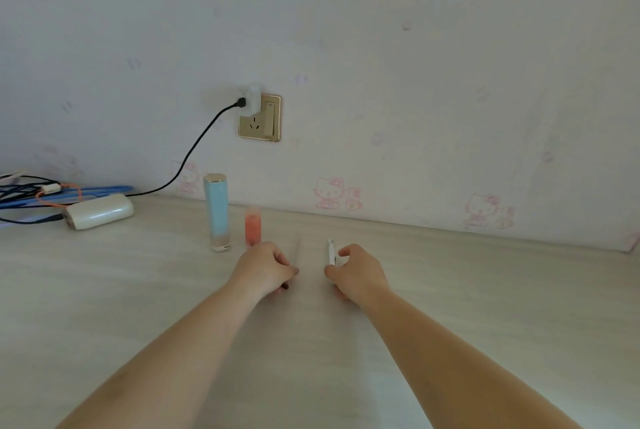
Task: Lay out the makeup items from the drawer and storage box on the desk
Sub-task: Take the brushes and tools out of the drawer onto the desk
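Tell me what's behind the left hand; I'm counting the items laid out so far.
Behind the left hand stand a tall blue tube and a shorter orange bottle, its base hidden by the hand.

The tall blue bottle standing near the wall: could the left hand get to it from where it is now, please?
Probably yes: the blue bottle stands upright just beyond the left hand. The orange bottle sits beside that path, and the hand already grips a thin stick.

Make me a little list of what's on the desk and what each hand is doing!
left hand: grips a thin, pale stick, hard to identify
right hand: holds a small white pen-like item
blue tube: upright on the desk
orange bottle: upright, right of the blue tube
white power bank: lying at far left
wall socket: charger plugged in
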Available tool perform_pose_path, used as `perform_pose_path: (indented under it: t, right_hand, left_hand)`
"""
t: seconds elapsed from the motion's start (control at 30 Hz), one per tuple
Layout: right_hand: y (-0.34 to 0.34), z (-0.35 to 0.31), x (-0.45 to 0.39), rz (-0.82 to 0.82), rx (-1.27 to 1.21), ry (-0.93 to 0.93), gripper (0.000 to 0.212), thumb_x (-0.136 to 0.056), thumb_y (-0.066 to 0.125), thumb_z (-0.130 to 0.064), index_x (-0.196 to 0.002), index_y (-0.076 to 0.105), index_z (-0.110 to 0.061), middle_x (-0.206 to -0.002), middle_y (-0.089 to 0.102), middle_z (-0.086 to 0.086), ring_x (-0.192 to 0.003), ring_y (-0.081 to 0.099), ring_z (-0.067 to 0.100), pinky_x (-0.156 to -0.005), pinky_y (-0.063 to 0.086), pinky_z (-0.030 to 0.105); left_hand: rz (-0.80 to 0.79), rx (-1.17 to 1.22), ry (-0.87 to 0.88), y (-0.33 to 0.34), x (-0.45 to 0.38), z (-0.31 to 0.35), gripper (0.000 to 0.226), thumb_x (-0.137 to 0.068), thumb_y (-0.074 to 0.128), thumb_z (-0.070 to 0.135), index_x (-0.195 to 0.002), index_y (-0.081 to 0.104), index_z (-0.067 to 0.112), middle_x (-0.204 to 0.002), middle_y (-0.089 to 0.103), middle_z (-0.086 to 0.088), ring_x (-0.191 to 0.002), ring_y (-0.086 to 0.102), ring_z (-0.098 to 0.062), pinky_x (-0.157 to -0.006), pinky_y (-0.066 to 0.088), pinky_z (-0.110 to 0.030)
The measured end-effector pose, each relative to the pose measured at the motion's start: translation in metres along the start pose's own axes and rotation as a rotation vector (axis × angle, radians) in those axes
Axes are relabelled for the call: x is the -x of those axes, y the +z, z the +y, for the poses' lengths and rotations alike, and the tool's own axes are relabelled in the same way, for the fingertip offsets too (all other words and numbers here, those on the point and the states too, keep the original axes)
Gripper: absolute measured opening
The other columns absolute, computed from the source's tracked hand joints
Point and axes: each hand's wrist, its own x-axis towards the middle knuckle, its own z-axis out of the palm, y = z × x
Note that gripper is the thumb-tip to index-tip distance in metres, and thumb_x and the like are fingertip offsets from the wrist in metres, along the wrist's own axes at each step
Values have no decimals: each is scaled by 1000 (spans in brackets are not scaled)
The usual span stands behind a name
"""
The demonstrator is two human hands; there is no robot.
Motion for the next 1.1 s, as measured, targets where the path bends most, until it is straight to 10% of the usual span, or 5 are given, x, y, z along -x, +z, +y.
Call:
perform_pose_path:
  t: [0.83, 1.1]
  right_hand:
    - [-3, 4, -14, 3, -195, -57, 47, -84, 63, -34, -125, 44, -21, -90, 63, 5, -56, 60, 15, -60, 55, 29]
    - [-41, 26, 36, -90, -564, -190, 36, -88, 62, -9, -122, 52, -17, -88, 60, 0, -86, 66, 17, -72, 57, 29]
  left_hand:
    - [127, 0, 35, 12, -17, -10, 24, -72, 76, 32, -68, 54, 22, -71, 61, 4, -72, 58, -17, -57, 37, -26]
    - [-41, 377, 214, -2, 38, 23, 19, -81, 68, 5, -82, 60, 22, -81, 64, 0, -61, 56, -9, -47, 44, -15]
